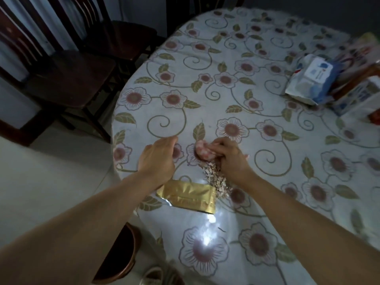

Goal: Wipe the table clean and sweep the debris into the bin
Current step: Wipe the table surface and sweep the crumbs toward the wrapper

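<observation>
A round table wears a floral cloth. My right hand is shut on a bunched pink-and-white rag, pressed onto the cloth. Just under that hand lies a heap of small pale debris, trailing toward me. A flat gold foil pouch lies on the cloth beside the heap, near the table's left edge. My left hand hovers left of the rag, fingers together and slightly cupped, holding nothing. No bin is clearly in view.
Dark wooden chairs stand left of the table. White and blue packets and boxes crowd the far right of the cloth. A round brown stool sits below the near table edge, with a shoe by it.
</observation>
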Action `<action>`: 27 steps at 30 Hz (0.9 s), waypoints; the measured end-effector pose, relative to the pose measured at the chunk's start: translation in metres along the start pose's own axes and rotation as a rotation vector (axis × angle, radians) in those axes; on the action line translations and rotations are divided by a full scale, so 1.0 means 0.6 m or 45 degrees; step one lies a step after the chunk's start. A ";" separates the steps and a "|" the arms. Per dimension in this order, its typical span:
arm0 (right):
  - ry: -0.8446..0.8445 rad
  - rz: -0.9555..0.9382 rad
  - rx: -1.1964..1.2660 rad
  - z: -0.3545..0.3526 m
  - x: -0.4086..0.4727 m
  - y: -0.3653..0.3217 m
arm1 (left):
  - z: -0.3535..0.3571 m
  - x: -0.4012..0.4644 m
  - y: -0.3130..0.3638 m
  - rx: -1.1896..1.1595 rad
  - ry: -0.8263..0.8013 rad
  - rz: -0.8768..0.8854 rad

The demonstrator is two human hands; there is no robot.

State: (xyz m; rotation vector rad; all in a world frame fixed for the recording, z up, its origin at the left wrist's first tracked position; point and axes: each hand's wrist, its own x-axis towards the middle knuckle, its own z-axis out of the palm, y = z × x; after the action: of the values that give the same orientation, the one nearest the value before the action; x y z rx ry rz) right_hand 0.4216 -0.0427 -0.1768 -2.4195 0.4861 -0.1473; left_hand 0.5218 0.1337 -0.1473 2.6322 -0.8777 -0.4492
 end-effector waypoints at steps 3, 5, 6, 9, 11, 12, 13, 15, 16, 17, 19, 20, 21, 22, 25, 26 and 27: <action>-0.086 0.059 -0.037 -0.004 -0.033 -0.012 | -0.013 -0.017 0.016 0.001 -0.110 0.004; -0.142 0.090 -0.013 -0.012 -0.047 -0.026 | -0.017 -0.032 0.025 0.014 -0.187 0.026; -0.176 0.094 0.008 -0.017 -0.055 -0.035 | -0.019 -0.039 0.028 0.024 -0.208 0.033; -0.241 0.149 0.062 -0.039 -0.071 -0.064 | -0.029 -0.057 0.033 0.056 -0.221 0.042; -0.185 0.219 0.092 -0.058 -0.079 -0.079 | -0.038 -0.066 0.034 0.051 -0.231 0.055; -0.135 0.270 0.090 -0.065 -0.082 -0.083 | -0.043 -0.069 0.033 0.048 -0.239 0.062; -0.110 0.323 0.055 -0.072 -0.087 -0.089 | -0.050 -0.073 0.033 0.045 -0.242 0.071; -0.108 0.365 -0.001 -0.075 -0.096 -0.099 | -0.062 -0.078 0.034 0.041 -0.243 0.090; -0.125 0.353 -0.041 -0.074 -0.102 -0.108 | -0.067 -0.082 0.036 0.044 -0.250 0.102; -0.129 0.350 -0.077 -0.071 -0.107 -0.114 | -0.071 -0.085 0.037 0.047 -0.264 0.119; -0.092 0.408 -0.072 -0.069 -0.117 -0.130 | -0.077 -0.091 0.039 0.047 -0.290 0.152; -0.060 0.440 -0.052 -0.067 -0.123 -0.136 | -0.082 -0.094 0.039 0.047 -0.298 0.169; -0.025 0.447 -0.053 -0.064 -0.128 -0.145 | -0.087 -0.098 0.037 0.048 -0.304 0.192; -0.005 0.440 -0.070 -0.061 -0.134 -0.153 | -0.092 -0.103 0.034 0.048 -0.310 0.217; 0.034 0.528 -0.033 -0.043 -0.160 -0.188 | -0.103 -0.123 0.008 0.027 -0.312 0.277; 0.062 0.570 0.001 -0.035 -0.169 -0.199 | -0.105 -0.130 -0.006 0.012 -0.299 0.288; 0.094 0.599 0.018 -0.025 -0.179 -0.212 | -0.108 -0.140 -0.022 -0.002 -0.283 0.297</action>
State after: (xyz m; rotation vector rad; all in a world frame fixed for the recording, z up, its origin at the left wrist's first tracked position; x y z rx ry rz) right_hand 0.3580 0.0800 -0.0832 -2.2228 1.0650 -0.0350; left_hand 0.4900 0.2092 -0.0786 2.4699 -1.2352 -0.6869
